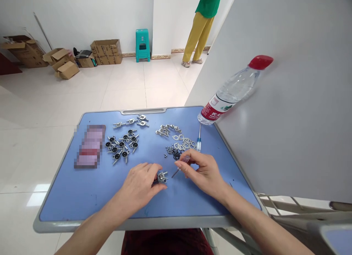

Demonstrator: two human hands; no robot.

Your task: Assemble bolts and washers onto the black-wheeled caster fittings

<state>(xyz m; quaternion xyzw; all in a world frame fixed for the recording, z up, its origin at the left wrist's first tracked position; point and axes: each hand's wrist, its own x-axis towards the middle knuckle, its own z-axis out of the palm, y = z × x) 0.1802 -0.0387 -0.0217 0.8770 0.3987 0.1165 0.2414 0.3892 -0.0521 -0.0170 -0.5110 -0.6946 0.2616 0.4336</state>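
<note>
My left hand (141, 183) grips a small metal fitting (162, 177) with prongs, low over the near middle of the table. In my right hand (202, 170) is a screwdriver with a clear handle (186, 159), its thin shaft (175, 173) pointing down and left, its tip a little apart from the fitting. Small screws (169, 150) and black rings (177, 155) lie just beyond my right hand. Behind them are flat metal plates (187, 141) and several lever-like metal pieces (165, 129). Left of these sit several fittings with black discs (121, 144).
A second screwdriver (198, 143) with a blue handle lies at the right of the blue table (110, 200). A water bottle (231, 92) leans against the grey panel (297, 112). More metal bodies (130, 121) and a blurred purple object (90, 147) lie left. A person (202, 28) stands farther off.
</note>
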